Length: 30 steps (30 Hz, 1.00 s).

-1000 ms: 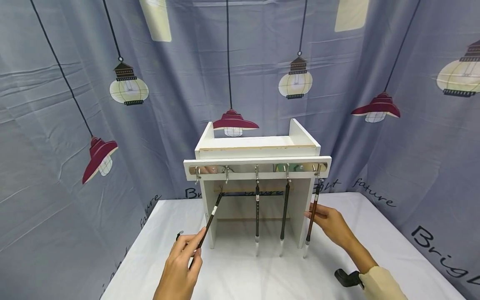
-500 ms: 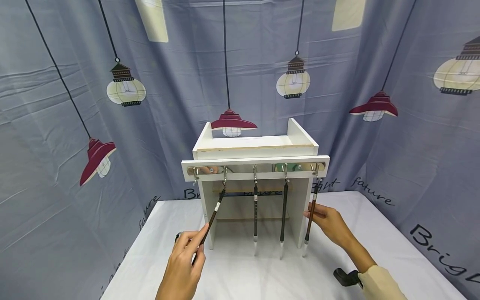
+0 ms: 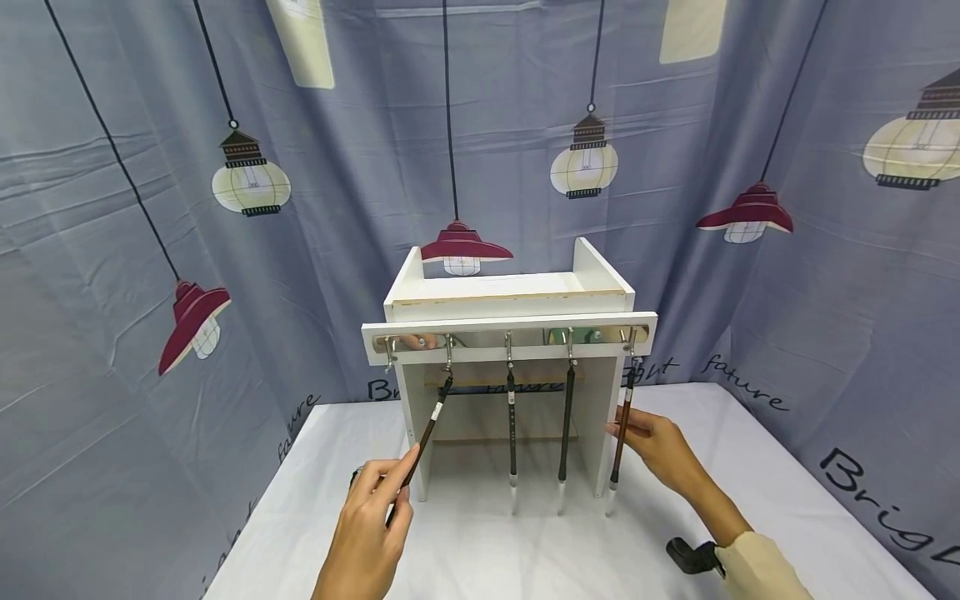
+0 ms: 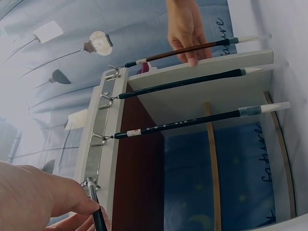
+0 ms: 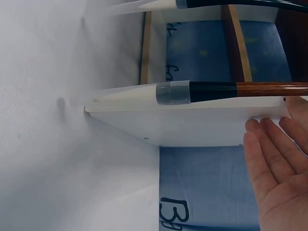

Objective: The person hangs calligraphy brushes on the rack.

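Grey-blue fabric (image 3: 352,250) printed with hanging lamps falls in soft folds at the back, and a smooth white cloth (image 3: 547,558) lies under a boxy white cabinet (image 3: 606,408) fronted by a hook rail (image 3: 480,322). In the head view, the left hand (image 3: 367,517) pinches a slim dark brush (image 3: 429,429), slanted, its top at the second hook (image 3: 449,353) from the left; whether its loop has caught is too small to tell. The step in hand looks like hanging this brush — the next move probably calls for checking the loop, then easing the grip so that the shaft drops plumb.

In the left wrist view, three brushes (image 4: 180,126) hang from the other curved metal hooks, with glossy round shafts and pale tapered tips in clear sleeves.

In the right wrist view, the right hand (image 5: 284,163) holds nothing; its fingers are straight, their tips at the flat side panel — perhaps steadying it. Just beside them, the rightmost brush (image 5: 269,89) shows a reddish-brown shaft and a finely ribbed, translucent collar.
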Each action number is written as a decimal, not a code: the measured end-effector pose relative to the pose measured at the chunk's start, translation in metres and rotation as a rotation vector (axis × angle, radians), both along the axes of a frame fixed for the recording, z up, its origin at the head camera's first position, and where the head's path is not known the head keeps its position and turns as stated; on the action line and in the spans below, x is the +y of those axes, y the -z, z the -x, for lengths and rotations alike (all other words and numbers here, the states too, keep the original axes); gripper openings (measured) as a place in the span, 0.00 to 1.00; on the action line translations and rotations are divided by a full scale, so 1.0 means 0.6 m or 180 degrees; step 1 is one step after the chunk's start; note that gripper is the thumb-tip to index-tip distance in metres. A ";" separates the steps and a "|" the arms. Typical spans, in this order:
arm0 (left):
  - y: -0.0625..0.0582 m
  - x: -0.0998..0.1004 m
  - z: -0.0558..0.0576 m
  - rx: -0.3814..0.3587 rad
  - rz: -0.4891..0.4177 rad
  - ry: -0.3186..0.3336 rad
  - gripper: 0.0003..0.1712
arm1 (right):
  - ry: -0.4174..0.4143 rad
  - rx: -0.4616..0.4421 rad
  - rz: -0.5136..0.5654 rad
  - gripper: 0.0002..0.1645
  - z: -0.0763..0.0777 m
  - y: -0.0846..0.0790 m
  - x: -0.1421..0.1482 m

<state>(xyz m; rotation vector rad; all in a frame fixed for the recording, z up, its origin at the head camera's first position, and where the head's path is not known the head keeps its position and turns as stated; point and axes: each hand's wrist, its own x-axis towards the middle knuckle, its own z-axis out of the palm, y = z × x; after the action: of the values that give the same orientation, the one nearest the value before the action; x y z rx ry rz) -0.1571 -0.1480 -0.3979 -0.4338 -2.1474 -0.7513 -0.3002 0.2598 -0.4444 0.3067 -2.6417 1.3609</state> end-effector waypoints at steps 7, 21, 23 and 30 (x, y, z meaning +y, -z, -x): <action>-0.004 0.003 0.001 0.0027 0.0031 0.0016 0.37 | 0.0009 -0.0019 0.0014 0.37 0.001 0.001 -0.001; -0.006 0.004 0.003 -0.0271 -0.0162 0.0080 0.36 | 0.0003 0.0006 0.0029 0.38 -0.003 0.001 -0.001; -0.007 0.003 0.003 -0.0248 -0.0176 0.0099 0.37 | 0.0006 0.0027 0.0024 0.37 -0.002 0.001 -0.001; -0.006 -0.001 0.004 -0.0193 -0.0215 0.0165 0.38 | 0.0015 0.0085 -0.0009 0.35 -0.001 0.003 0.000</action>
<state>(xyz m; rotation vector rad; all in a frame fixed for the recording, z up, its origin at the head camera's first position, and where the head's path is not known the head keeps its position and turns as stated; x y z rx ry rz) -0.1593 -0.1485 -0.3946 -0.4378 -2.1670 -0.8736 -0.2998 0.2598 -0.4461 0.3166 -2.6212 1.3425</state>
